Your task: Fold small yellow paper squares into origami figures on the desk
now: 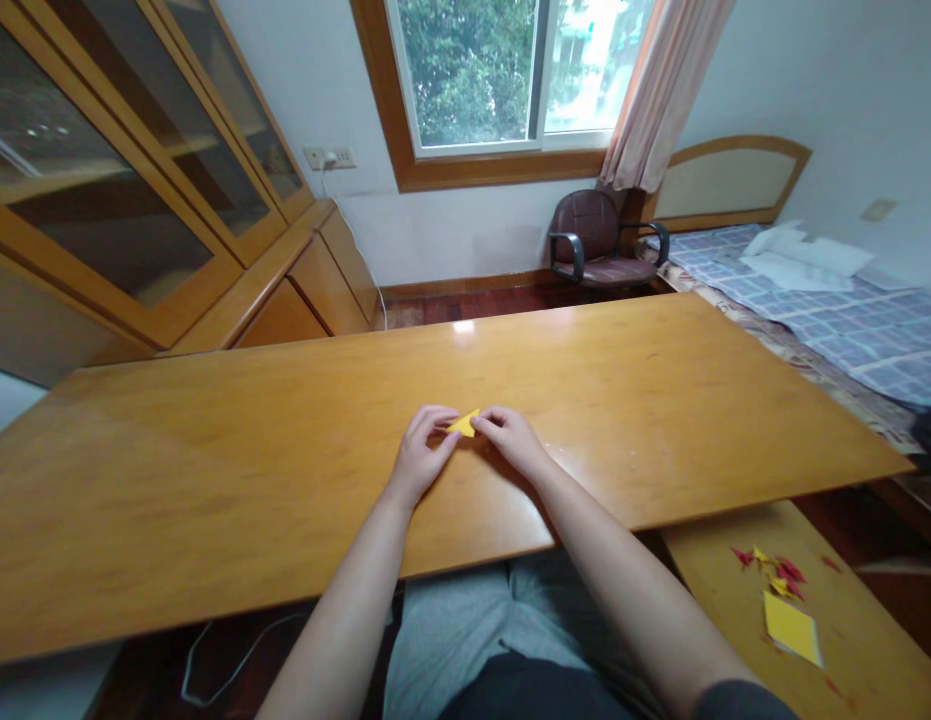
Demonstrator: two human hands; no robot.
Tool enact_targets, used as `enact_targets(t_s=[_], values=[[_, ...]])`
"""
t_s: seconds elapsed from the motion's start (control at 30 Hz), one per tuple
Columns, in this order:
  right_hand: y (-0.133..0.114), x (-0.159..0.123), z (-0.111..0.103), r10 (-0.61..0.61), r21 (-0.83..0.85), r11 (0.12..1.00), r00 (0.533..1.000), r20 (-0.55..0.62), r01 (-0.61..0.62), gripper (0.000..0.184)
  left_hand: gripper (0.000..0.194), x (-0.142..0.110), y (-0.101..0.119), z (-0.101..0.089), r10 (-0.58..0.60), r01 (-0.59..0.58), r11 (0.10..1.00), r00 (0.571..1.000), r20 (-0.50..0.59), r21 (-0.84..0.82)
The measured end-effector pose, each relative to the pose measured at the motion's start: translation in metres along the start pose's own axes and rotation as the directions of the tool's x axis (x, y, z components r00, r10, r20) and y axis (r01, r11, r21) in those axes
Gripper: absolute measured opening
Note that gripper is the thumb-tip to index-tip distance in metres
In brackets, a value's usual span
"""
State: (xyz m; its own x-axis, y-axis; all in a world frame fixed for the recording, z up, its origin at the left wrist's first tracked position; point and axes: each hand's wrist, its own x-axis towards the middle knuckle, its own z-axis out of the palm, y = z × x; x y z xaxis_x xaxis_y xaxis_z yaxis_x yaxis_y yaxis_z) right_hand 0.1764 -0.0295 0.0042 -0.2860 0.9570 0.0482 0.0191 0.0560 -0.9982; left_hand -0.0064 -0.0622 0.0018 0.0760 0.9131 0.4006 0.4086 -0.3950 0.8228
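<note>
A small piece of folded yellow paper is held between my two hands, just over the wooden table. My left hand pinches its left end, with the thumb below and the fingers curled above. My right hand grips the right end between thumb and forefinger. The paper has a pointed, roughly triangular outline; its finer folds are too small to make out.
Lower right, a lower wooden surface bears a stack of yellow paper squares and several small red and yellow folded pieces. Beyond the table stand a chair, a bed and a glass-door cabinet.
</note>
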Motion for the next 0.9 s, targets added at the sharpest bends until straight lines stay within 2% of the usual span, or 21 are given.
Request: enact_targets(t_s=[0.07,0.13,0.27,0.47,0.6,0.7,0.77,0.83,0.9], values=[[-0.002,0.0,-0.001,0.002,0.028,1.0,1.0,-0.019,-0.001,0.029,0.015,-0.001,0.005,0.001,0.151,-0.145,0.975,0.988,-0.025,0.17],[-0.003,0.001,-0.002,0.01,0.051,0.999,1.0,-0.021,-0.009,0.029,0.014,-0.002,0.01,0.003,0.256,-0.248,0.921,0.967,0.013,0.302],[-0.001,0.001,-0.002,-0.011,0.065,0.998,1.0,-0.013,0.012,0.028,0.017,-0.002,0.015,0.008,0.316,-0.328,0.844,0.943,0.099,0.424],[-0.002,-0.001,-0.001,-0.009,0.053,0.999,1.0,0.007,0.009,0.03,0.012,-0.001,0.013,0.007,0.283,-0.295,0.875,0.955,0.09,0.384],[-0.001,-0.001,0.0,0.024,0.061,0.998,1.0,0.011,-0.025,0.033,0.008,0.0,0.011,0.005,0.24,-0.237,0.916,0.97,0.032,0.324],[0.002,-0.001,0.0,0.001,0.053,0.999,1.0,-0.025,0.001,0.03,0.006,0.001,0.009,0.003,0.202,-0.185,0.947,0.979,-0.04,0.261],[0.003,-0.001,0.0,-0.039,0.016,0.999,0.997,-0.069,0.041,0.025,0.007,0.001,0.009,0.002,0.175,-0.154,0.96,0.982,-0.073,0.234],[0.004,-0.002,0.0,-0.129,-0.065,0.99,0.987,-0.097,0.124,0.022,0.008,0.002,0.01,0.001,0.158,-0.137,0.967,0.984,-0.084,0.215],[0.003,-0.002,-0.001,-0.247,-0.142,0.961,0.967,-0.062,0.237,0.022,0.009,0.002,0.012,0.001,0.139,-0.121,0.974,0.987,-0.083,0.192]])
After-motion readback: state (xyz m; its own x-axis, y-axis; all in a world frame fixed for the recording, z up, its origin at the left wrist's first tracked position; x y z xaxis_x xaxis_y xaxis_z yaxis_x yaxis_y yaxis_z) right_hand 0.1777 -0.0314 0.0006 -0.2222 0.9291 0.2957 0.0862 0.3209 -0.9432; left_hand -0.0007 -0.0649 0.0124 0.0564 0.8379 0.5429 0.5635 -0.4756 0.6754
